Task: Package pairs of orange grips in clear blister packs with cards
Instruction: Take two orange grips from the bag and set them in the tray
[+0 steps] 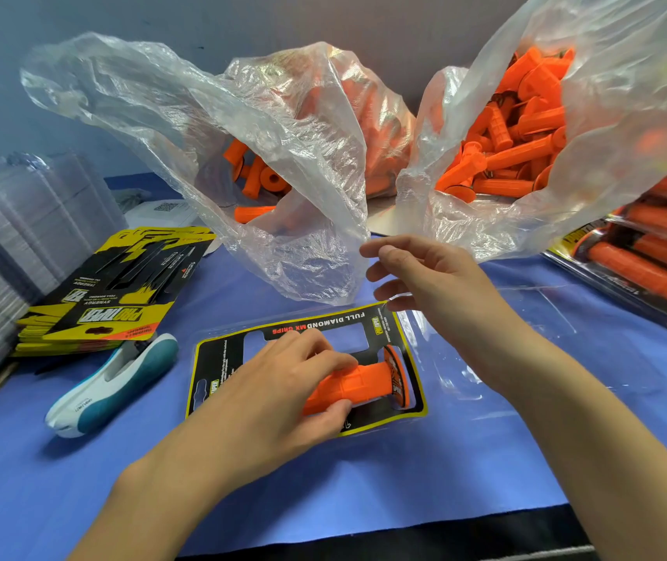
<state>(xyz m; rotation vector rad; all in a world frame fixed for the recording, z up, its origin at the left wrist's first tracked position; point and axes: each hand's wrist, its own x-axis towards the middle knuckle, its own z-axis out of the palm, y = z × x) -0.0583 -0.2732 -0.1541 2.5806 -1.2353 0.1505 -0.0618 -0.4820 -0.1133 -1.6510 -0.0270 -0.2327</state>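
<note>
Fingers [323, 356] of the left hand [275, 394] curl round the ribbed orange rubber grip [364, 382] on the black-and-yellow card [323, 322] in the clear blister pack [449, 378]; right hand [429, 277] hovers beyond it, fingers loosely apart.

Left hand [279, 394] palm down over the middle of the worktop [364, 479]. Its fingers [319, 352] curl over the top of the orange grip [358, 382], thumb on the near side, gripping it. Left forearm bare, comes in from the near edge left of centre, angled up and right. Right hand [425, 277] raised, further back and right of the left hand, the two apart. Right fingers loosely curled and spread, tips pointing left, back of hand to camera. Can't tell if the thumb touches anything. Right forearm bare, in from the near right corner, angled up and left, wrist about straight.
</note>
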